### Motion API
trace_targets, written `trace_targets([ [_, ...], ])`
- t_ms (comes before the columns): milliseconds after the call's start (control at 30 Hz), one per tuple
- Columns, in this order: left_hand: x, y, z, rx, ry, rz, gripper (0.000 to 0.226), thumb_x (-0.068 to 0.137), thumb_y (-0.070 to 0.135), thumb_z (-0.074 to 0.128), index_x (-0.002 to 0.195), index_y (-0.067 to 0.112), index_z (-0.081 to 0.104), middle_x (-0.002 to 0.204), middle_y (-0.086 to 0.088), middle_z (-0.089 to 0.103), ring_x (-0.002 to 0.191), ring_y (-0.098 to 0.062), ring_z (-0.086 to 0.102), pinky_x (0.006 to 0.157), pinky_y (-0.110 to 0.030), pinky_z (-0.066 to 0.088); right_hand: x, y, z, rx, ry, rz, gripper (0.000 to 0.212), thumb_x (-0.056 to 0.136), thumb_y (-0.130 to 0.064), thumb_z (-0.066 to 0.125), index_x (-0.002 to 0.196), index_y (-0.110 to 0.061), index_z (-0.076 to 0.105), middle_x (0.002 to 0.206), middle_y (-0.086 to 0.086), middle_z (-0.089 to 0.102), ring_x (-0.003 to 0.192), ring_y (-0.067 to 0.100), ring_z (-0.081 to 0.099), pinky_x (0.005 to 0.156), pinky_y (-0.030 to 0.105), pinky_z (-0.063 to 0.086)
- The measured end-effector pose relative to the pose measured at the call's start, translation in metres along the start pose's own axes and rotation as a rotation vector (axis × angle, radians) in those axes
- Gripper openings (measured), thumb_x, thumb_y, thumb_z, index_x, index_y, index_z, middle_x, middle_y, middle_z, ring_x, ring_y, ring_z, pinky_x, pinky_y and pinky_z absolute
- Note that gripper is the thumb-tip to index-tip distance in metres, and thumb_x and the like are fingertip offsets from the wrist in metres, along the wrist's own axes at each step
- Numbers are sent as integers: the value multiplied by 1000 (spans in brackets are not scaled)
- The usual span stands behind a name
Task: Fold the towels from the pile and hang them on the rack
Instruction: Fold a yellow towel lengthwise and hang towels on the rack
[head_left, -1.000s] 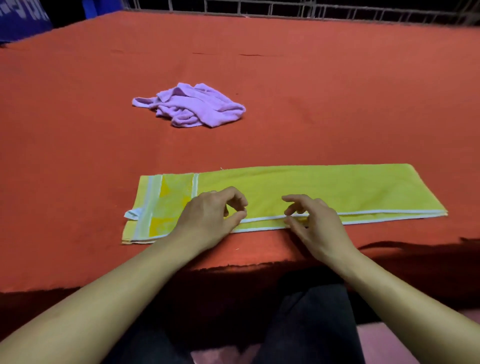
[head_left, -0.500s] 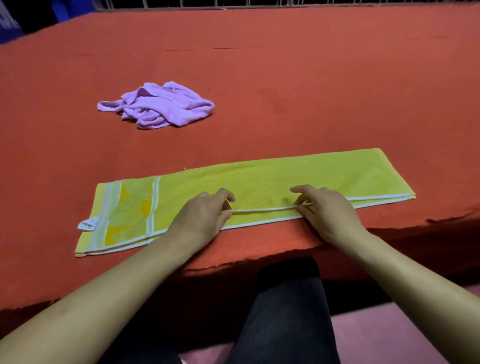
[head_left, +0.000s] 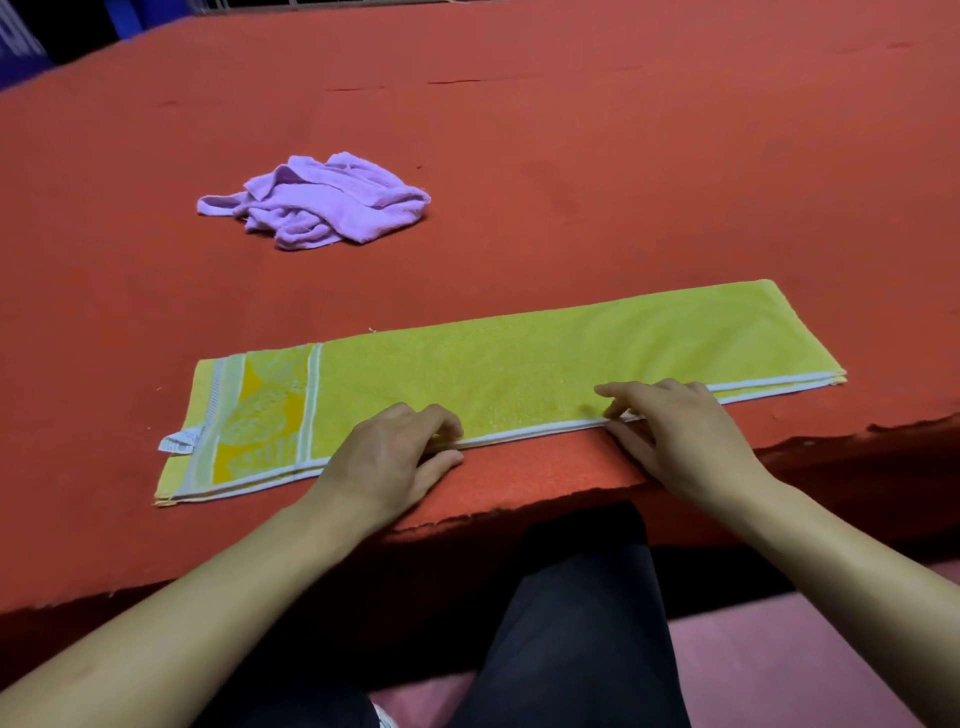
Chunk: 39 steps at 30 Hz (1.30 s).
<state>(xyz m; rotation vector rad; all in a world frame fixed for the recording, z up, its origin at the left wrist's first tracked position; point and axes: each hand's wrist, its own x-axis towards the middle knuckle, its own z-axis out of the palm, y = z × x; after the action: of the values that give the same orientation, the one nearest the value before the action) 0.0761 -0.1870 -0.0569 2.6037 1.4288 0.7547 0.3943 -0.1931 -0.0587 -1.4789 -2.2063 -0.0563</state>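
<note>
A yellow towel lies folded lengthwise into a long strip near the front edge of the red table. Its left end has an orange and white patterned band and a small label. My left hand pinches the towel's white-trimmed near edge left of the middle. My right hand pinches the same edge further right, thumb under, fingers on top. A crumpled purple towel sits farther back on the left. No rack is visible.
The red cloth's front edge runs just below the towel, ragged on the right. My dark trousers show below the table. A blue object stands at the far left corner.
Both hands have settled onto the towel's near edge and now pinch it flat; the right hand slid slightly right along the hem. The camera has shifted, moving the scene in the frame.
</note>
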Motion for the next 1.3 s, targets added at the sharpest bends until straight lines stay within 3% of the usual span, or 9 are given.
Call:
trace_targets([
  [100,-3,0,-8,56,-13,-60,25,79,42,77,95,35,59,71,18,46,69,-14,62,59,-31,53,-2,6,-4,69,6,55,37,85,-23,73,120,-26,63,92,-17,70,84,17,63,77,35,41],
  [333,2,4,-14,-50,-80,-258,18,83,40,69,97,40,57,80,26,64,76,0,62,74,-33,53,-10,8,-8,175,7,104,34,86,-16,71,118,-25,65,92,-17,70,84,9,63,77,29,47],
  [500,64,44,7,-209,-127,-190,16,84,34,69,94,39,57,81,25,66,72,0,63,76,-31,51,-9,41,-18,317,111,381,31,89,-16,69,117,-28,64,87,-14,68,79,7,63,77,31,51],
  [700,136,112,63,-329,-230,-67,13,85,31,69,95,35,61,82,29,63,74,-5,63,80,-31,50,-20,99,-42,137,121,501,32,89,-18,67,119,-28,64,88,-17,65,85,15,63,78,37,51],
  [933,174,153,98,-273,-339,-51,19,80,35,73,95,30,62,90,17,71,74,-8,57,75,-28,48,-25,145,-62,-2,7,475,35,90,-20,67,123,-29,64,97,-14,73,96,19,57,81,34,45],
  [1067,176,156,103,-245,-304,-59,19,83,30,68,101,29,62,84,15,71,76,-10,61,77,-29,49,-27,159,-73,-18,-65,377,37,89,-19,70,126,-24,64,102,-12,73,99,21,59,84,34,45],
  [1300,177,163,101,-384,-240,-78,19,84,26,66,102,30,61,78,16,67,68,-7,63,76,-28,50,-37,183,-69,-72,-1,311,40,91,-10,64,128,-23,60,98,-4,72,96,23,63,78,25,41],
])
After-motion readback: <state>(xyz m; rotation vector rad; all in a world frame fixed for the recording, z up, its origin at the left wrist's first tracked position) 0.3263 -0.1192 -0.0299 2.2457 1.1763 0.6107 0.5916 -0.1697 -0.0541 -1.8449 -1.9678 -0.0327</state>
